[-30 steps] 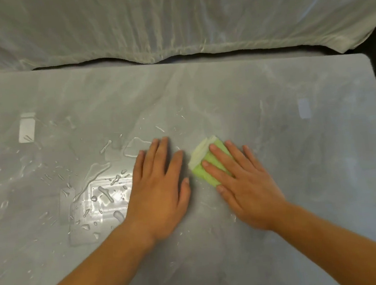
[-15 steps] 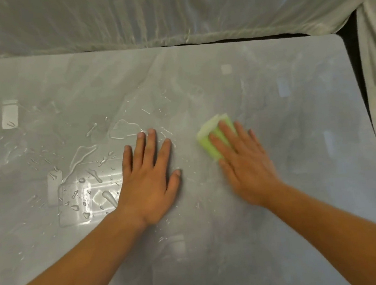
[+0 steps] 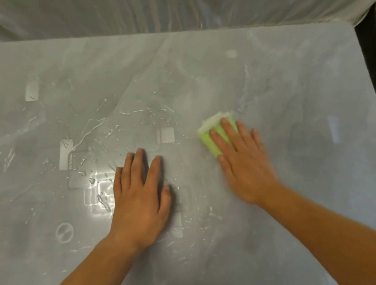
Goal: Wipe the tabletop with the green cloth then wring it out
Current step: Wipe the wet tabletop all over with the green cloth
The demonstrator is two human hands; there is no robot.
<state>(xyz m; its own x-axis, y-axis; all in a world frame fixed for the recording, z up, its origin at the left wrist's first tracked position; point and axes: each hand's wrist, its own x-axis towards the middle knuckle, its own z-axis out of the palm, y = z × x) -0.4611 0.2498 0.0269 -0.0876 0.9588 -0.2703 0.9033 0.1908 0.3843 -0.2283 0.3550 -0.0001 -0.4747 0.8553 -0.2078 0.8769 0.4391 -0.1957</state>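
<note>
Both hands are flat on the grey table (image 3: 293, 88); left hand (image 3: 139, 199) rests palm down, fingers straight, holding nothing; right hand (image 3: 243, 159) presses straight fingers onto the folded green cloth (image 3: 214, 134); water droplets (image 3: 94, 153) sit left of it; white sheeting (image 3: 166, 4) hangs behind.

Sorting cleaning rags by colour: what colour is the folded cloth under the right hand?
Light green cloth, paler at its far edge; head view.

Smooth, glossy grey marble-patterned surface (image 3: 292, 83), wet with beaded water droplets (image 3: 99, 199) (sharp reflections); matt, soft folded green cloth (image 3: 205, 138); thin crinkled white sheeting (image 3: 166, 1).
</note>
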